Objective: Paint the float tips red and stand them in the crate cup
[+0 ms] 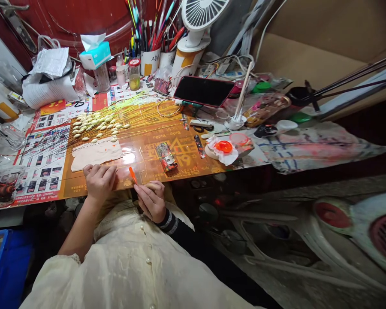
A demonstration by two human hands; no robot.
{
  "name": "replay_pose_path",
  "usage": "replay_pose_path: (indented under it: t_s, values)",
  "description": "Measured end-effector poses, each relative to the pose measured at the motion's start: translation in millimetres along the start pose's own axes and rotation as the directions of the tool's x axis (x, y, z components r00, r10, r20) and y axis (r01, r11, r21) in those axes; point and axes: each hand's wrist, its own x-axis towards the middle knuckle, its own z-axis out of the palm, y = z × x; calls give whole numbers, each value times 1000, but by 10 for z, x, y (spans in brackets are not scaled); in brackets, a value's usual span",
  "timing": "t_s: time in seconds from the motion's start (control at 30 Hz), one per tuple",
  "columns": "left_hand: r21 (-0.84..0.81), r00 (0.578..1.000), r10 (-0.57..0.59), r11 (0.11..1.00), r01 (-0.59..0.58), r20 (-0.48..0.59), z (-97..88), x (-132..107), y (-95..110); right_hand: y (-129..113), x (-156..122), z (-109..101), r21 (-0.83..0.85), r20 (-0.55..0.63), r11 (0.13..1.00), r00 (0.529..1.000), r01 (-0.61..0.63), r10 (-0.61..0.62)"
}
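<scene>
My right hand [151, 201] is closed at the table's front edge, its fingers pinched round a slim orange-ended piece [132, 174] that points up and away; whether it is a brush or a float is unclear. Just left of it, my left hand [99, 181] has its fingers curled at the same edge, close to a pale paper sheet [96, 153] with orange specks. Anything inside those fingers is hidden. Beyond the sheet lie several thin rods with cream oval bodies [99, 122], like fishing floats. A paint-smeared block [167, 157] rests right of my hands.
Orange paint [223, 147] sits in a small dish at the right. Behind it are a phone [204, 91] on a stand and a white fan [206, 15]. Cups of brushes [150, 63], a glass jar [134, 75] and a tissue pack [95, 55] line the back.
</scene>
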Motion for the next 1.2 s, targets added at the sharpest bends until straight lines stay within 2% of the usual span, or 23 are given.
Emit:
replay_pose_path:
  t_s: [0.27, 0.63, 0.97, 1.2]
  values:
    - [-16, 998, -47, 999, 47, 30, -9, -87, -46, -102, 25, 101, 31, 35, 998, 998, 57, -58]
    - [-32, 994, -94, 995, 96, 60, -35, -112, -43, -134, -7, 187, -67, 80, 998, 997, 19, -14]
    - [-18, 997, -63, 998, 64, 47, -35, -116, -61, -158, 51, 159, -56, 47, 998, 999, 18, -15]
    - [-18, 995, -84, 996, 85, 46, -57, -131, -71, -161, 69, 127, -17, 13, 999, 999, 46, -45]
